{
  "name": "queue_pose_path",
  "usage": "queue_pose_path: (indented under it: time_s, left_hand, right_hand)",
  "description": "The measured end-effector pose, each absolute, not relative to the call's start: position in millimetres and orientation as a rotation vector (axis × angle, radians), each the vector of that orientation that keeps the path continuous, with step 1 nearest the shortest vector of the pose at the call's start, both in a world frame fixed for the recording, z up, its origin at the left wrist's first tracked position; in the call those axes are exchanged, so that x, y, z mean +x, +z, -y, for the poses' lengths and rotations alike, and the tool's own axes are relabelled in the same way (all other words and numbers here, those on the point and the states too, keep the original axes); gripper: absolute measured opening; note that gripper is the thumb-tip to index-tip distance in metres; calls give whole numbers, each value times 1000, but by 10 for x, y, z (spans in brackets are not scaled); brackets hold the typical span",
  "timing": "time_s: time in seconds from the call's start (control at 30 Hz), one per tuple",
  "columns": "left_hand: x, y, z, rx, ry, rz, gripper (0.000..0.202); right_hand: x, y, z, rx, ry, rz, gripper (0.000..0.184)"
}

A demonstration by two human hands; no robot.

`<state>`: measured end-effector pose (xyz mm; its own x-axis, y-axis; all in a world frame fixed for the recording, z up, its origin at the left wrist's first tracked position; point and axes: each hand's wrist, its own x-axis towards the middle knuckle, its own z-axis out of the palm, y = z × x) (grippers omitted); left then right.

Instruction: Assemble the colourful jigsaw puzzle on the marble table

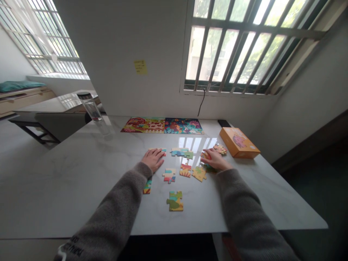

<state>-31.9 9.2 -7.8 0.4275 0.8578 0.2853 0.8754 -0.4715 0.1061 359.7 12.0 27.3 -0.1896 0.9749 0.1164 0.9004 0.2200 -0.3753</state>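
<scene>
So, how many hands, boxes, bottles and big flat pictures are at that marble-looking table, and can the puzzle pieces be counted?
Hands: 2
Orange box: 1
Clear bottle: 1
Flat pictures: 2
Total: 6, leaving out the puzzle pieces; the hands hide some, so no sure count.

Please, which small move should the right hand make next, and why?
Perhaps the right hand should slide the colourful puzzle piece beneath it slightly leftward, into clear view: the hand partly covers that piece, and the left hand rests over another piece, with loose pieces between them.
</scene>
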Motion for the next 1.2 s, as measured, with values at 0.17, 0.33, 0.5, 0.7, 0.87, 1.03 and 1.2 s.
queue_pose_path:
  time_s: [0.17,0.33,0.5,0.7,0.87,1.03,1.2]
  left_hand:
    - [-322,-52,-70,-2604,-478,1558,41]
    - [-297,17,1,-2621,-488,1542,41]
    - [-244,60,55,-2663,-503,1506,41]
    - [-215,49,80,-2694,-503,1509,42]
    - [-211,90,69,-2769,-631,1437,36]
    - [-109,203,113,-2859,-841,1343,28]
    - [128,312,326,-3070,-1304,1339,29]
  right_hand:
    - [3805,219,-82,-1568,396,2014,42]
    - [3840,175,120,-1742,245,1958,51]
    - [3781,170,412,-1972,166,1940,81]
    - [3703,201,598,-1940,204,1957,73]
    - [3696,277,620,-1682,438,1939,36]
    - [3483,350,651,-1351,847,1647,41]
    - [2896,425,708,-1063,1104,1419,45]
